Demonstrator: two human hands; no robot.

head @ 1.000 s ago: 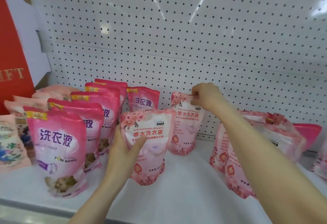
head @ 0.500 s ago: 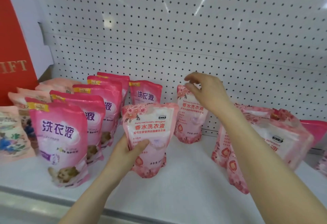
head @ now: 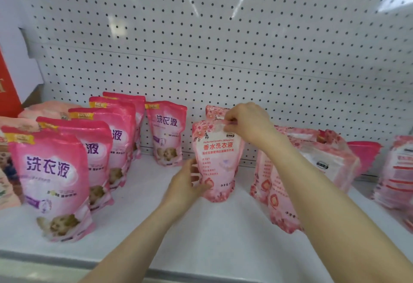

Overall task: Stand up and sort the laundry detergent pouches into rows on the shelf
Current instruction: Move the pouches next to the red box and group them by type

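A pale pink flowered detergent pouch (head: pixel 220 162) stands upright mid-shelf, right in front of a second one of the same kind (head: pixel 214 111), of which only the top shows. My left hand (head: pixel 186 185) holds the front pouch at its lower left side. My right hand (head: pixel 248 121) pinches its top edge. A row of several deep pink pouches (head: pixel 51 177) runs front to back on the left. One more deep pink pouch (head: pixel 166 133) stands alone by the back wall.
Several flowered pouches (head: pixel 312 175) lean in a loose pile right of my right arm, with more (head: pixel 395 171) at the far right. Peach pouches (head: pixel 13 124) sit at the far left. A white pegboard (head: pixel 223 48) backs the white shelf (head: pixel 201 233).
My left hand carried the flowered pouch to the right and back, setting it in front of the rear one. My right hand let go of the rear pouch and took the front pouch's top.
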